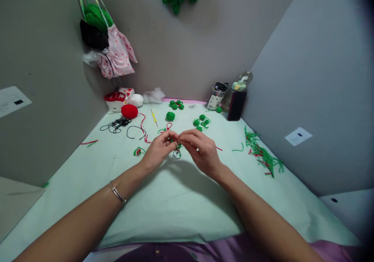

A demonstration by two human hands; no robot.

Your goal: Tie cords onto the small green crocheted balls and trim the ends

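Observation:
Both hands meet over the middle of the pale green cloth, their fingertips close together. My left hand (159,148), with a silver bracelet (117,192) on its wrist, pinches a small piece of green yarn work (179,146). At the piece's other side, my right hand (201,150) has thumb and fingers pressed together; what lies between them is too small to name. A thin black loop (177,154) hangs below the fingertips. Left of my left hand lies a small green and red crocheted piece (138,151). A red yarn loop (169,126) shows just beyond the fingers.
Farther back are a red yarn ball (129,111), black cord (117,125), a yellow crochet hook (154,116) and green balls (170,116). Yarn scraps (263,153) lie right. A pen holder (216,96) and dark phone (237,105) stand back right; bags (118,53) hang left.

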